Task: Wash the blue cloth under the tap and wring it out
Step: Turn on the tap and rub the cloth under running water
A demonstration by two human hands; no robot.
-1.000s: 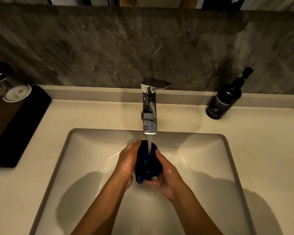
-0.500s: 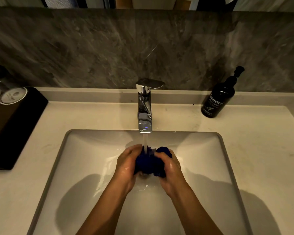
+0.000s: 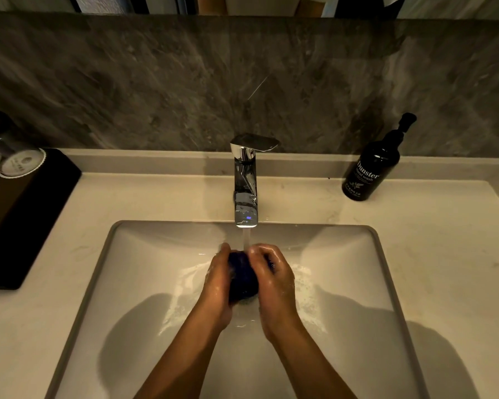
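Observation:
The blue cloth [image 3: 242, 279] is bunched into a dark wet ball, pressed between both palms over the white sink basin [image 3: 144, 283]. My left hand [image 3: 217, 283] grips it from the left and my right hand [image 3: 272, 279] wraps over it from the right, fingers curled on top. A chrome tap [image 3: 246, 194] stands behind the basin; its stream of water [image 3: 246, 239] falls straight onto the cloth. Most of the cloth is hidden by my hands.
A black pump bottle of hand wash [image 3: 372, 165] stands at the back right of the pale counter [image 3: 444, 254]. At the left lies a black tray [image 3: 26, 214] with covered glasses [image 3: 15, 156]. A grey marble wall rises behind.
My hands have closed tighter around the cloth, the right hand rolling over its top; less of the cloth shows than before. Water keeps running.

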